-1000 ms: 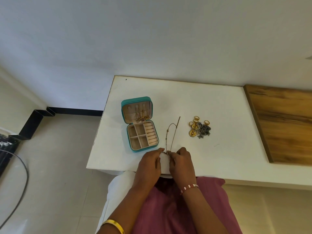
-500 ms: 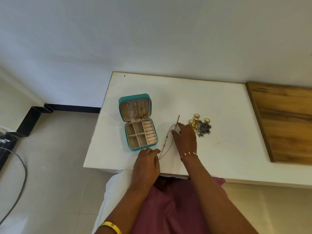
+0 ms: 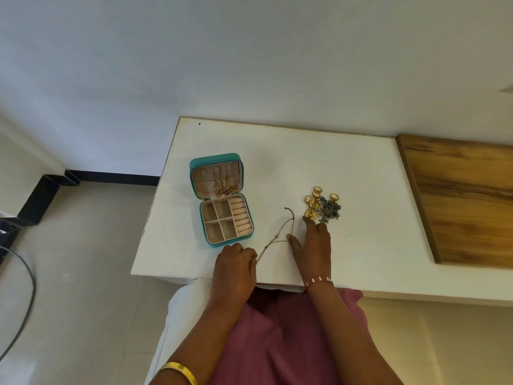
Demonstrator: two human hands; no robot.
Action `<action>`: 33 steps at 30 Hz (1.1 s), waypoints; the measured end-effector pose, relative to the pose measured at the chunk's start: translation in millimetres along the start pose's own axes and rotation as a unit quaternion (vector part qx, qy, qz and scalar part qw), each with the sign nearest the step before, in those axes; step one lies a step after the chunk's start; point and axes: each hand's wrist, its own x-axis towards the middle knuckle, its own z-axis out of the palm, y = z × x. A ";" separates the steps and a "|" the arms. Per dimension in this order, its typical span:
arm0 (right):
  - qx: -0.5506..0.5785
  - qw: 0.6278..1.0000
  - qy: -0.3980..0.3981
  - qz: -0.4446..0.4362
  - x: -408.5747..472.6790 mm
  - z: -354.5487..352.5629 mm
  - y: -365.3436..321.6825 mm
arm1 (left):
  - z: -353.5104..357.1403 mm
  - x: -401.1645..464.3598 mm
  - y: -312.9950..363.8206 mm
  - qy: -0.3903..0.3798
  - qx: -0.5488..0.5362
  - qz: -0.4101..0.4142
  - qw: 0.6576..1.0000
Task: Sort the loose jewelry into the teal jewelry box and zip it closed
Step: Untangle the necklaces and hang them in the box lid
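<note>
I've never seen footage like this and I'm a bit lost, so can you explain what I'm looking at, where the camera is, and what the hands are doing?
There is no machine here: a person wears a camera on the head, looking down at their own two hands over a white table. On it sits an open teal jewelry box with beige compartments and some gold pieces hanging in its lid. To its right lies a small pile of loose jewelry: gold rings and gold and grey pieces. A thin chain necklace stretches across the table between the hands. The left hand pinches its near end. The right hand lies flatter, fingers reaching toward the pile.
</note>
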 end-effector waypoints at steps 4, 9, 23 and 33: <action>0.005 1.000 0.006 0.007 -1.0 1.7 -0.8 | 0.0 0.3 -1.0 -0.011 0.004 -0.002 1.000; -0.019 0.999 0.037 -0.006 0.7 3.1 5.1 | 1.5 0.6 -2.8 -0.001 -0.006 -0.005 1.000; -0.088 0.994 0.045 -0.046 22.6 8.1 -9.0 | 1.7 0.8 -3.9 0.015 -0.033 -0.015 0.999; -0.068 0.997 0.022 -0.040 37.4 12.1 -13.0 | 1.4 1.4 -4.5 0.019 -0.090 -0.025 0.995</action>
